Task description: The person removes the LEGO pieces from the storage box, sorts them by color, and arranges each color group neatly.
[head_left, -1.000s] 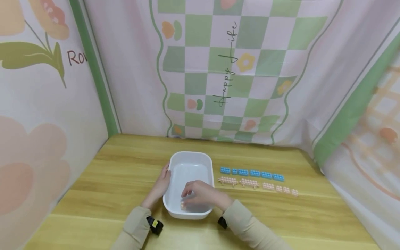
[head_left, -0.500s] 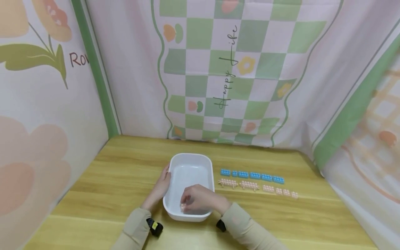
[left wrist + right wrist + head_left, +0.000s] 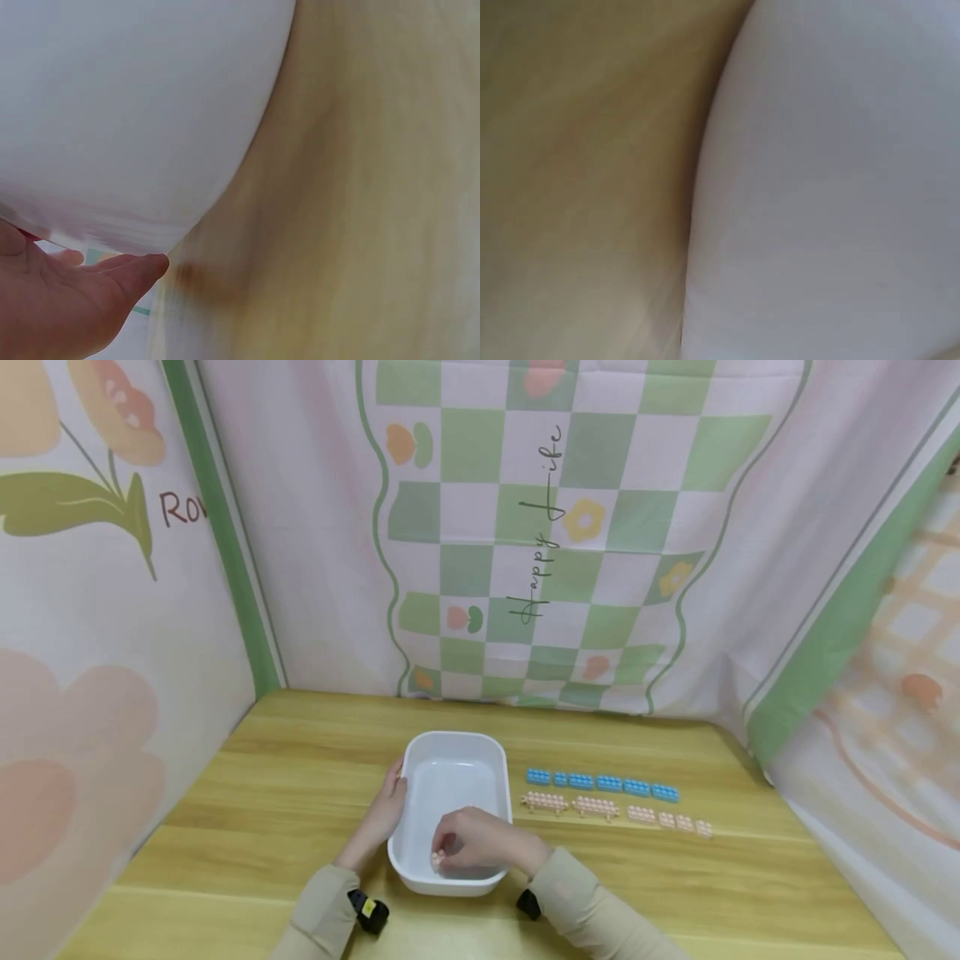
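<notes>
My right hand (image 3: 476,839) is inside the white basin (image 3: 456,743), near its front end. Its fingertips pinch a small pale pink building brick (image 3: 437,858), partly hidden by the fingers, low over the basin floor. My left hand (image 3: 392,795) rests against the basin's left side at the rim. In the left wrist view, the left hand (image 3: 71,304) has mostly straight fingers touching the outer wall of the basin (image 3: 135,112). Only the basin's outer wall (image 3: 817,180) and the table show in the right wrist view; the right hand is out of sight there.
Right of the basin, several blue building bricks (image 3: 609,783) lie in a row on the wooden table (image 3: 300,777). A second row in front holds pale pink bricks (image 3: 596,806) of differing lengths. A printed curtain (image 3: 517,610) hangs behind the table.
The right hand has lowered slightly and its fingers have drawn closer together around the pink brick. The left hand stays at the basin's side. The head view has shifted slightly.
</notes>
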